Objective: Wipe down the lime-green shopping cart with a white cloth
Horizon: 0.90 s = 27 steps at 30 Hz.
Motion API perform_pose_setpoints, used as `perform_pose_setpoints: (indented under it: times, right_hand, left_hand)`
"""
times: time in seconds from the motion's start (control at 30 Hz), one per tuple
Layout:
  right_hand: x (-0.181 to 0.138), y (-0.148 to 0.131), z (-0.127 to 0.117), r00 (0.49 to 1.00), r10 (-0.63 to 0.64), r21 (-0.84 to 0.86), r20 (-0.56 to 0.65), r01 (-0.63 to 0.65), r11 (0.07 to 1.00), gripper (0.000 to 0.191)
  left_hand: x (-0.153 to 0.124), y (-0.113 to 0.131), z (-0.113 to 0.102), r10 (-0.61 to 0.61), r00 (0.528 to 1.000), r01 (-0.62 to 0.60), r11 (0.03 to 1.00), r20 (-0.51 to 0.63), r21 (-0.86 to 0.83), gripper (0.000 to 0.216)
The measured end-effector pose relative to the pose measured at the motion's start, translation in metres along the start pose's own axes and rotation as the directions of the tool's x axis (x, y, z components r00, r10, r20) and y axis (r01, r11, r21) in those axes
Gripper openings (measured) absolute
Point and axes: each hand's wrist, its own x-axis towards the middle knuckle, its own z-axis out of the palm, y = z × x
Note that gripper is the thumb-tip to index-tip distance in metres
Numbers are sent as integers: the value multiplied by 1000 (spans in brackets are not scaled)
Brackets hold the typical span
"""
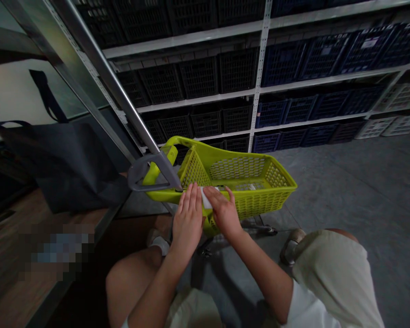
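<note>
A lime-green plastic shopping basket [259, 180] on wheels stands on the floor in front of me, with a grey handle [141, 173] at its left end. My left hand [188, 218] lies flat with fingers stretched out against the basket's near rim. My right hand [223, 210] rests beside it on the same rim, fingers pressing a small white label or paper [206, 199] that shows between both hands. More white paper lies inside the basket [251, 186]. I am crouched, knees visible below.
Metal shelving [259, 68] holds rows of black and blue crates [314, 57] along the back. A slanted metal post [116, 86] crosses left of the basket. A dark fabric bag [68, 164] sits on a wooden shelf at left. Grey concrete floor [355, 182] extends right.
</note>
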Motion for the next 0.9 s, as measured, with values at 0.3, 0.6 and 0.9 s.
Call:
perform_pose_setpoints:
  times: [0.3,0.6,0.9]
  right_hand:
    - [-57,93,-25,977,142,-195,-162,-173,965,77]
    - [-8,-3,0,998,51,-14,-37,-51,999,74]
    - [-46,90,-24,997,-4,-163,-78,-9,987,76]
  left_hand:
    - [1,2,-5,5,1000,-4,1000,19,-28,83]
    - [2,2,0,-1,1000,0,1000,13,4,73]
    - [1,-1,-3,12,1000,-12,999,13,-29,81]
